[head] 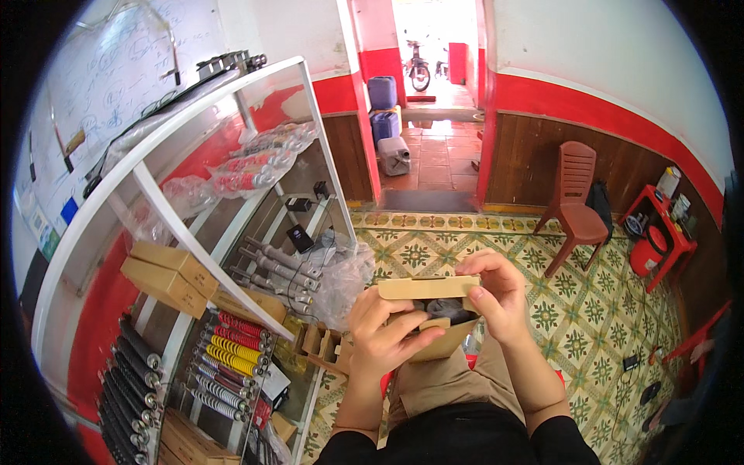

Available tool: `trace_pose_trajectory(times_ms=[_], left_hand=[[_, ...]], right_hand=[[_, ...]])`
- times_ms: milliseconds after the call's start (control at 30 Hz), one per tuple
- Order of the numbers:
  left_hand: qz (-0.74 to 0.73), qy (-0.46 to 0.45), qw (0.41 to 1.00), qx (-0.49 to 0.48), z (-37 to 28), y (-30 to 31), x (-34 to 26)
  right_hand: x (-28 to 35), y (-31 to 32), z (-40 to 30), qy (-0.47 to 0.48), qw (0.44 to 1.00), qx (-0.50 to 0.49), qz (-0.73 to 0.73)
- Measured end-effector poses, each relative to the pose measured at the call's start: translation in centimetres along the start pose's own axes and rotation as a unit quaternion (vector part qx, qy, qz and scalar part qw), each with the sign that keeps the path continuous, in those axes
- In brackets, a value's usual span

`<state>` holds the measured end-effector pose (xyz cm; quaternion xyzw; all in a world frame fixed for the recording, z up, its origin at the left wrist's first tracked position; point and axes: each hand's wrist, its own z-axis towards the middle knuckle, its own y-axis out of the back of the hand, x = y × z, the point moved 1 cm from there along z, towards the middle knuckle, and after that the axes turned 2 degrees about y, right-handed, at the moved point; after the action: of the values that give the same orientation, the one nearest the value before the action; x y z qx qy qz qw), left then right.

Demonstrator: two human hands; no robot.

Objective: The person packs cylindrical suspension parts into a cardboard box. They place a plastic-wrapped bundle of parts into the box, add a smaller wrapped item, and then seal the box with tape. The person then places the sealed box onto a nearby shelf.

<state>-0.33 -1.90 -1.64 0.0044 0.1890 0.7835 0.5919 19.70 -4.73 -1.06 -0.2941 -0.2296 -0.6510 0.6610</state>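
Above my lap, both hands are on a small tan cardboard box point(444, 347) whose end stands open towards me. My left hand point(386, 331) grips its left side, with fingers over a short side flap point(435, 324). On the right, my right hand point(497, 290) pinches the raised top flap point(429, 288) between thumb and fingers. Inside the box a dark item in a grey wrapping point(449, 308) shows partly; what it is cannot be made out. The lower part of the box is partly hidden by my left hand.
A white-framed shelf point(232, 285) at left holds colored coil-spring shock absorbers point(235, 351), metal fork tubes point(285, 264) and cardboard boxes point(168, 279). A brown plastic chair point(581, 224) and a red stool point(668, 224) stand at right. Jerrycans point(394, 156) sit beyond the doorway. Another person's foot point(654, 418) shows lower right.
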Motion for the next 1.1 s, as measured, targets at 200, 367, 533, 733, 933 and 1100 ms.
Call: trace_pose_trajectory(times_ms=[200,367,533,733,933,1100], left_hand=[[0.044,-0.031,0.998,-0.013,-0.4,0.4,-0.8],[0.054,0.000,0.998,0.011,0.0,1.6,-1.8],[0.065,0.022,0.997,0.034,-0.6,3.3,-1.6],[0.076,0.098,0.992,-0.023,0.2,5.1,-2.3],[-0.006,0.159,0.987,0.022,-0.4,2.5,0.4],[-0.007,0.163,0.986,0.023,-0.5,2.0,1.0]], right_hand=[[0.1,0.0,-0.6,0.031,0.999,-0.016,-0.035],[0.0,-0.1,-0.7,0.115,0.975,0.011,-0.189],[-0.6,-0.6,-0.9,0.140,0.962,0.005,-0.233],[-0.9,-0.4,-0.7,0.134,0.964,0.010,-0.232],[-0.9,-0.1,-0.8,0.117,0.961,0.037,-0.247],[-0.9,-0.6,-0.7,0.097,0.959,0.030,-0.266]])
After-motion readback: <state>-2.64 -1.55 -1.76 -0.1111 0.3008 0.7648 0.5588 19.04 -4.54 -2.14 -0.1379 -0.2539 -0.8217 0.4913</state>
